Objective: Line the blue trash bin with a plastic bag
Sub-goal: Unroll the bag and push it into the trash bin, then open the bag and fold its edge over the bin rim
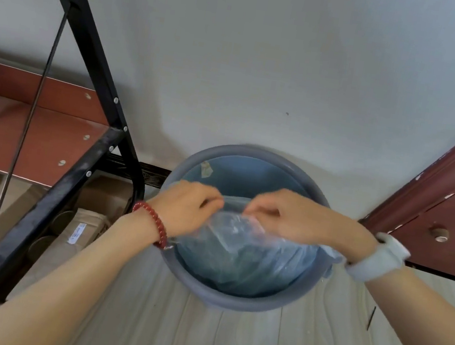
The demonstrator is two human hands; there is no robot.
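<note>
A round blue trash bin (250, 173) stands on the floor against the white wall, seen from above. A clear plastic bag (240, 252) hangs into its mouth and covers the near half of the opening. My left hand (185, 207) and my right hand (288, 214) are close together over the bin's middle, each pinching the bag's upper edge. The far inner wall of the bin is bare, with a small scrap stuck to it (206, 169).
A black metal shelf frame (94, 67) with a reddish-brown board (17, 139) stands at the left, cardboard boxes (83, 227) under it. A dark red door (452, 214) is at the right. Pale wood-pattern floor (193, 340) lies in front of the bin.
</note>
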